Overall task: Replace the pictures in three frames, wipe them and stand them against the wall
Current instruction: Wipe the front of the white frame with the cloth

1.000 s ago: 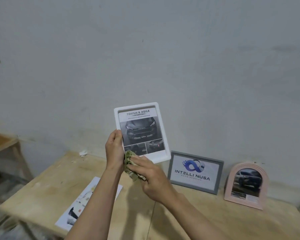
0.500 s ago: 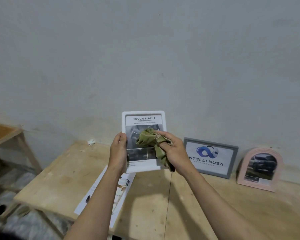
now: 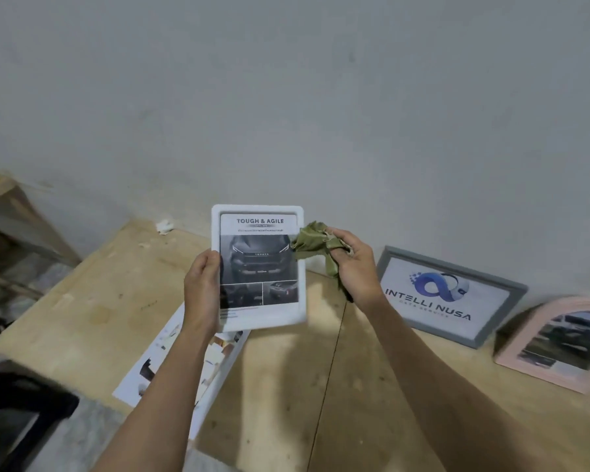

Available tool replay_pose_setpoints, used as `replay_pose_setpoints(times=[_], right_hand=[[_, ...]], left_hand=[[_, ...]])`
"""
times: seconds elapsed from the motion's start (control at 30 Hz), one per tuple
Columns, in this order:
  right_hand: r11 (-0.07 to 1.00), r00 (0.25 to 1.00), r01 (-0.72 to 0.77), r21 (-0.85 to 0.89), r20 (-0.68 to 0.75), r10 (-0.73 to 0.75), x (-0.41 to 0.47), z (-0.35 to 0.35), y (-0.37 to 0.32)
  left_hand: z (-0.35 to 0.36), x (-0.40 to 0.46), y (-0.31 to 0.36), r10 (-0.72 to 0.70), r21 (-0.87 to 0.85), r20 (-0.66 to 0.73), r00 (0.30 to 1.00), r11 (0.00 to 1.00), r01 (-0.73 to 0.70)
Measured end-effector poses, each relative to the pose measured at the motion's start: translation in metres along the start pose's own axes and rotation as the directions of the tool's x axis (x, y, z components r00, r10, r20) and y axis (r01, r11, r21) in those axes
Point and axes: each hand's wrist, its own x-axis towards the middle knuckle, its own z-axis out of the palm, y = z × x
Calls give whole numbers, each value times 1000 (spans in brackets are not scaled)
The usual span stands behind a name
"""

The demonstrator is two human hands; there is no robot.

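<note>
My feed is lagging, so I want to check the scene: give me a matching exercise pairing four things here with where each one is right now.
Things:
1. white frame
2. green cloth
3. grey frame
4. loose printed sheet

Places:
A. lying flat on the wooden table
B. gripped in the right hand
C. leaning against the wall
D. held up by the left hand

Pairs: 1-D, 2-B, 3-C, 4-A

Camera position: single head-worn view.
Faces forward and down, close above the surface [image 3: 372, 386], with the wall [image 3: 286, 97] directly ahead.
</note>
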Motion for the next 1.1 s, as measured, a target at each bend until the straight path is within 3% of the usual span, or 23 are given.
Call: replay_pose_setpoints(times=[0.2, 0.3, 0.37, 0.43, 0.47, 0.67, 0.73, 0.77, 0.83, 0.87, 0.9, 0.97, 1.1], right_hand=[[911, 994, 56, -408, 104, -15, 61, -5, 95], [897, 971, 132, -422, 239, -30, 86, -2, 147], [779, 934, 246, -577, 355, -32, 100, 5, 186], [561, 877, 358, -746, 476, 73, 102, 12, 224], [513, 869, 360, -779, 481, 120, 97, 17, 237], [423, 851, 378, -823, 489, 191, 89, 26, 265], [506, 854, 355, -786, 493, 167, 90, 20, 255], [615, 873, 285, -735, 464, 151, 87, 19, 245], [872, 914, 2, -489, 355, 197, 76, 17, 217], [942, 915, -169, -291, 308, 260, 66, 16, 195], [940, 893, -330, -87, 294, 340, 59, 14, 177], [856, 834, -501, 128, 335, 438, 41, 5, 141], [878, 856, -433, 205, 398, 330, -8, -16, 94]], left_hand=[[12, 26, -46, -116, 78, -94, 989, 989, 124], [17, 37, -72, -158, 109, -130, 979, 979, 172], [20, 38, -83, -187, 108, -160, 969, 973, 206], [23, 40, -94, -210, 99, -186, 960, 968, 231], [24, 41, -97, -220, 101, -193, 956, 965, 242], [34, 44, -105, -271, 80, -190, 943, 954, 290], [36, 41, -103, -279, 64, -166, 946, 954, 292], [36, 40, -101, -275, 67, -149, 950, 955, 288], [38, 36, -97, -271, 72, -118, 955, 957, 280], [38, 31, -91, -268, 65, -105, 958, 959, 276], [39, 28, -88, -262, 55, -88, 961, 962, 267], [40, 17, -77, -231, 63, -48, 972, 970, 234], [39, -15, -56, -180, 82, 37, 983, 981, 176]])
